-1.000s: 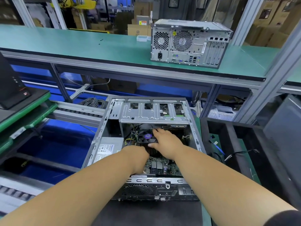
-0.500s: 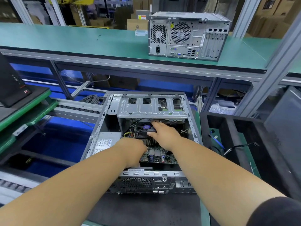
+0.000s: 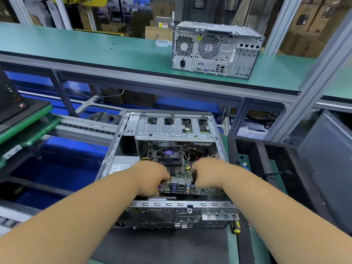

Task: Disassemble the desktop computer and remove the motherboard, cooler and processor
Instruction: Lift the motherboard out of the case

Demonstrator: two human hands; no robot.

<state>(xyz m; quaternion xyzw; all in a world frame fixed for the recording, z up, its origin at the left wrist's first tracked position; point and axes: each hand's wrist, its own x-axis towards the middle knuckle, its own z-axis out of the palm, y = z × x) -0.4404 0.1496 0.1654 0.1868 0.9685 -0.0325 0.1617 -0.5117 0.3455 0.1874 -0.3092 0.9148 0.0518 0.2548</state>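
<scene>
An open grey desktop case (image 3: 172, 213) lies on its side on a dark mat in front of me. Inside it sits the green motherboard (image 3: 205, 191) with its rear ports facing me. The black cooler (image 3: 168, 156) with a purple-labelled fan stands on its finned heatsink. My left hand (image 3: 152, 178) grips the board's near left edge beside the port block. My right hand (image 3: 206, 173) holds the board to the right of the heatsink, fingers curled downward. The processor is hidden under the cooler.
A silver power supply (image 3: 122, 164) sits in the case's left side, and a drive cage (image 3: 175, 128) spans its far end. A yellow-handled screwdriver (image 3: 235, 227) lies right of the case. A second tower (image 3: 215, 51) stands on the green shelf above. Black bins stand at right.
My right hand left the top of the cooler and came down to the board on the heatsink's right. My left hand shifted to the board's near left edge. The fan now shows uncovered.
</scene>
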